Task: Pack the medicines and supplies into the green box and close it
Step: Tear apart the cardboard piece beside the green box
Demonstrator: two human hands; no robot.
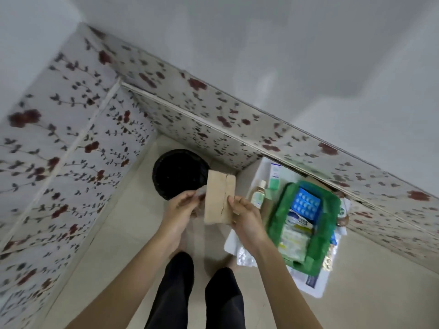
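Note:
A beige paper packet [219, 199] is held up between both hands over the floor. My left hand [181, 207] pinches its left edge, with something small and pale at the fingertips. My right hand [244, 213] grips its lower right side. To the right, the open green box [329, 222] sits on a white sheet [231, 243]. Inside it lie a blue blister pack [305, 205], a white tube [299, 222] and a pale green packet [293, 243]. A small clear bottle [259, 194] and a white and green carton [275, 176] rest beside the box.
A black round bin [175, 173] stands on the tiled floor just behind the packet. Floral-patterned panels [71, 150] run along the left and back. More foil strips [244, 256] and leaflets lie around the box. My legs in dark trousers [197, 293] are below.

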